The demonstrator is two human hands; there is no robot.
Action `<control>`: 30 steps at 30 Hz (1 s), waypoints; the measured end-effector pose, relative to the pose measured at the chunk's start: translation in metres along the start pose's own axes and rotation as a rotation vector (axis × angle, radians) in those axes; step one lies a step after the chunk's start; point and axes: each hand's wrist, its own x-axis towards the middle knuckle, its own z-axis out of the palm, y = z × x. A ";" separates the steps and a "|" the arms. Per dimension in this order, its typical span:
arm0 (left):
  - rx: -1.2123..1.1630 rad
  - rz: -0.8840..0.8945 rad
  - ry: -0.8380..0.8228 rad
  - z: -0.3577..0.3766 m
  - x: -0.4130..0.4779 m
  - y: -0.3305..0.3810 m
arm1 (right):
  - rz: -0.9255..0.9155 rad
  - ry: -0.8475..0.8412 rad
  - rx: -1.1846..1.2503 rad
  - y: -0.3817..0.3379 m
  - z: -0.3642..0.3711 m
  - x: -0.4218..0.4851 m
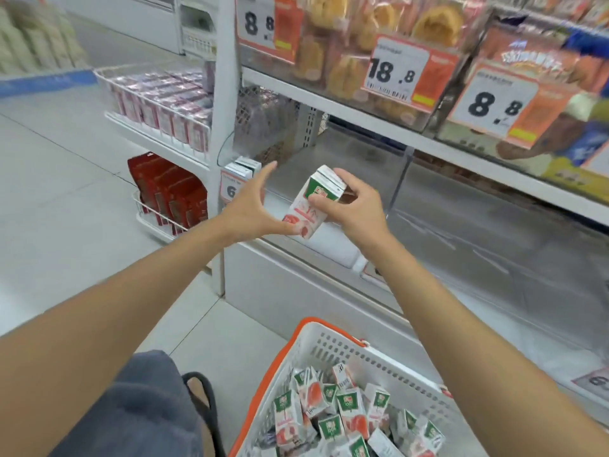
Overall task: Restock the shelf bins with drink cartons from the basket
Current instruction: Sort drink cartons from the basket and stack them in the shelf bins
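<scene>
My right hand (354,209) grips a white, green and red drink carton (309,206), tilted, in front of the low clear-fronted shelf bin (329,179). My left hand (253,206) is spread beside it, with its fingertips touching the carton's lower corner. At the bin's left end a couple of white cartons (244,166) stand behind a price tag. The white basket with an orange rim (329,344) sits at the bottom of the view, holding several loose cartons (336,410) of the same kind.
The shelf above holds bagged bread (346,44) behind price cards reading 8.8 and 18.8. Wire end racks on the left carry pink packs (164,103) and red packs (171,192). My knee in grey shorts and a black sandal (201,400) are next to the basket.
</scene>
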 end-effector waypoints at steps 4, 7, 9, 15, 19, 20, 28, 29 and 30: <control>0.643 -0.007 0.183 -0.037 0.049 -0.034 | -0.067 0.128 -0.058 0.012 0.033 0.079; 0.838 -0.002 0.207 -0.038 0.072 -0.064 | 0.010 0.221 -0.235 0.039 0.056 0.137; 0.884 0.040 0.247 -0.033 0.079 -0.082 | 0.027 0.279 -0.315 0.057 0.071 0.167; 0.795 0.202 0.323 -0.028 0.086 -0.106 | 0.323 -0.271 -0.128 0.090 0.096 0.210; 0.756 0.249 0.332 -0.027 0.086 -0.108 | 0.352 -0.416 -0.064 0.098 0.102 0.217; 0.766 0.247 0.331 -0.027 0.086 -0.108 | 0.355 -0.407 -0.047 0.099 0.103 0.217; 0.920 0.081 0.223 -0.035 0.075 -0.085 | 0.011 -0.271 -0.450 0.072 0.088 0.177; 0.927 0.072 0.231 -0.035 0.069 -0.078 | -0.042 -0.251 -0.497 0.065 0.081 0.163; 0.915 0.070 0.254 -0.033 0.062 -0.070 | -0.085 -0.221 -0.547 0.058 0.072 0.148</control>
